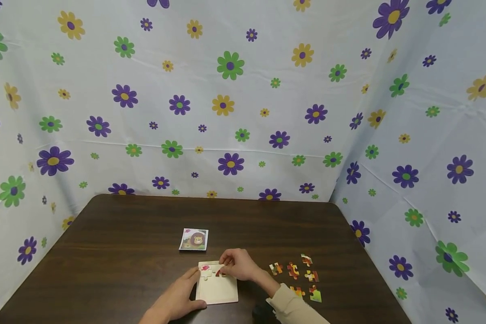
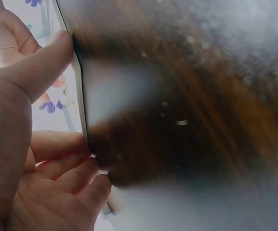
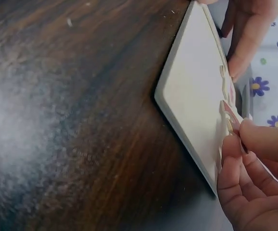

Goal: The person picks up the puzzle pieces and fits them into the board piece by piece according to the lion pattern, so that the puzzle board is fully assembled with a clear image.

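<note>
A pale square puzzle board (image 1: 216, 292) lies on the table in front of me. My left hand (image 1: 177, 293) rests along its left edge, thumb near the front corner; in the left wrist view the thumb and fingertips touch the rim. At the board's far edge my right hand (image 1: 239, 265) pinches a puzzle piece (image 3: 234, 120) with dark red on it between thumb and fingers. The right wrist view shows this piece tilted at the board; whether it is seated I cannot tell. A piece with a pink picture (image 1: 205, 271) sits in the far left corner.
Several loose puzzle pieces (image 1: 293, 270) are spread to the right of the board, some near my right sleeve (image 1: 293, 306). A lion picture card (image 1: 194, 240) lies beyond the board. The dark wooden table (image 1: 125, 252) meets a flowered cloth (image 1: 231, 112) at the back.
</note>
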A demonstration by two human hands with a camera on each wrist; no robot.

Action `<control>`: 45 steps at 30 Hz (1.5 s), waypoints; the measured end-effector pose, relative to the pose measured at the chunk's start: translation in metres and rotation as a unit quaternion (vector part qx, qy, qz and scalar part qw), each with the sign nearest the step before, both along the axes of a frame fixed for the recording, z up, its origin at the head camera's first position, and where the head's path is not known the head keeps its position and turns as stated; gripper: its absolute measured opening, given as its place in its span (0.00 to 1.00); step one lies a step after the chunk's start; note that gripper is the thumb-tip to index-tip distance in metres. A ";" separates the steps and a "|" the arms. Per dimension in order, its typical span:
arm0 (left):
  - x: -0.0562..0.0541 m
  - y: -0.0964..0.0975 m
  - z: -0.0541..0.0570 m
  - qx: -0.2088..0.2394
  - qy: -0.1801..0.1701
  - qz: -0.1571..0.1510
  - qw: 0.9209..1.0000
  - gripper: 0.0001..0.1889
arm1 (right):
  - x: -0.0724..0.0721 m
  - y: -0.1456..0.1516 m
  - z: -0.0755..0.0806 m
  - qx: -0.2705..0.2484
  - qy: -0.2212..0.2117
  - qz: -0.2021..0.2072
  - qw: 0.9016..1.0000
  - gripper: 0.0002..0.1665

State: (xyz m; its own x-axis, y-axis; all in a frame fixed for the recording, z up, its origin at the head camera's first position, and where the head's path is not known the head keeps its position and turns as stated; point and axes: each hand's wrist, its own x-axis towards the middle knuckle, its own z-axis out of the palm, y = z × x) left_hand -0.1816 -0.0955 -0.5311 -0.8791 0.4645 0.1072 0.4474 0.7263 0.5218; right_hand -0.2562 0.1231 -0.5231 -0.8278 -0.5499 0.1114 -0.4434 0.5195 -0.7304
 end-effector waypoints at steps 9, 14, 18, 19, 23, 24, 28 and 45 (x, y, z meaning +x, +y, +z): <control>-0.002 0.000 0.003 -0.002 -0.001 0.002 1.000 0.41 | 0.004 -0.007 -0.005 0.030 0.095 -0.030 0.995 0.06; -0.003 -0.001 0.002 -0.006 -0.009 0.005 1.000 0.42 | 0.008 -0.011 -0.008 0.044 0.135 -0.049 0.989 0.06; -0.002 -0.001 0.001 -0.006 -0.011 0.004 1.000 0.42 | 0.011 -0.014 -0.008 0.064 0.134 -0.056 0.987 0.06; -0.001 -0.001 0.001 -0.006 -0.010 0.005 1.000 0.42 | 0.011 -0.014 -0.008 0.067 0.133 -0.056 0.987 0.06; -0.002 -0.001 0.001 -0.005 -0.008 0.006 1.000 0.42 | 0.012 -0.015 -0.008 0.075 0.132 -0.058 0.987 0.06; -0.002 -0.001 0.002 -0.003 -0.008 0.006 1.000 0.42 | 0.012 -0.016 -0.008 0.075 0.132 -0.059 0.987 0.06; -0.003 -0.001 0.003 -0.001 -0.010 0.006 1.000 0.42 | 0.011 -0.016 -0.009 0.072 0.135 -0.059 0.987 0.06; -0.001 -0.001 0.001 -0.008 -0.012 0.000 1.000 0.43 | 0.011 -0.008 -0.013 0.121 0.331 0.050 0.934 0.06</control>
State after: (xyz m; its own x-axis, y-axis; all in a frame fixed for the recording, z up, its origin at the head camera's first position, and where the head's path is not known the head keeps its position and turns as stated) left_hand -0.1828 -0.0964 -0.5300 -0.8814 0.4656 0.0791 0.4348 0.7344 0.5212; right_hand -0.2457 0.1151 -0.5365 -0.5643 -0.6969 0.4427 -0.8120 0.5653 -0.1451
